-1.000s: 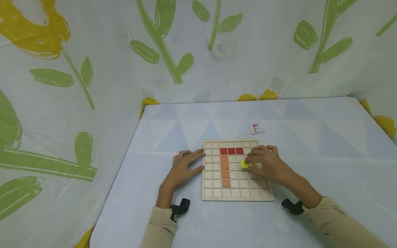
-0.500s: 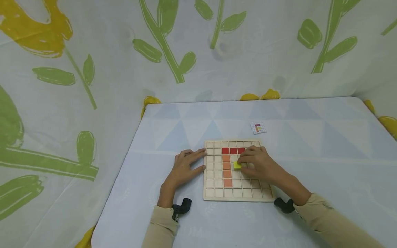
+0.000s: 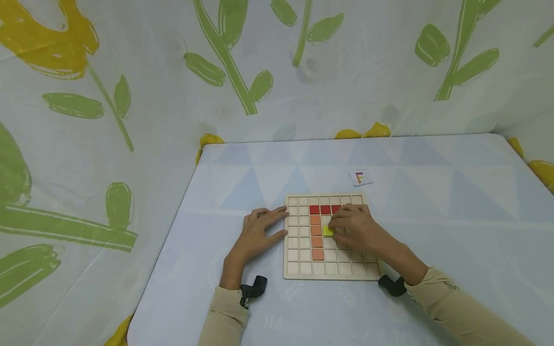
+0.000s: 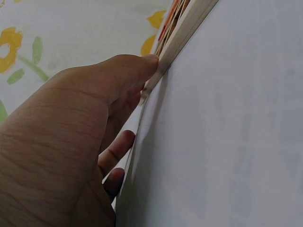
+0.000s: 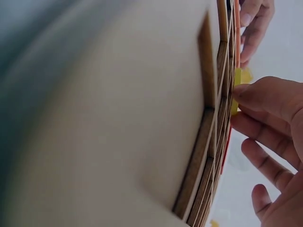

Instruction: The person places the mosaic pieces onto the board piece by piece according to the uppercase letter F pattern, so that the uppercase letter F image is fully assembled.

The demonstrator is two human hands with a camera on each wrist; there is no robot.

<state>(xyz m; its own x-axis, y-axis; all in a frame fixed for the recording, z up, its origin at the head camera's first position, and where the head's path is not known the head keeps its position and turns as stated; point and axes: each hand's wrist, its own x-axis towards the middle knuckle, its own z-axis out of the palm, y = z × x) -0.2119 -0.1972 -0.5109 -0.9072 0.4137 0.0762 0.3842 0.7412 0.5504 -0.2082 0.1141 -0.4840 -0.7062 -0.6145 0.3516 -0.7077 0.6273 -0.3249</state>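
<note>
A wooden grid board (image 3: 298, 267) lies on the table, with a row of red square tiles (image 3: 325, 209) and a column of orange tiles (image 3: 317, 241) set in its cells. My right hand (image 3: 358, 229) reaches over the board's right half. Its thumb and a finger pinch a yellow tile (image 3: 327, 231), also seen edge-on in the right wrist view, at the cell just right of the orange column. My left hand (image 3: 257, 236) touches the board's left edge with extended fingertips and thumb. Part of the board is hidden under the right hand.
Behind the board lies a small printed card (image 3: 361, 178) with a coloured pattern on a grid. The table (image 3: 242, 178) has a pale blue triangle-patterned cover. A floral curtain (image 3: 337, 96) hangs behind and to the left.
The right hand has moved left across the board with the yellow tile, down to the cell beside the orange column. The left hand stays at the board's edge.
</note>
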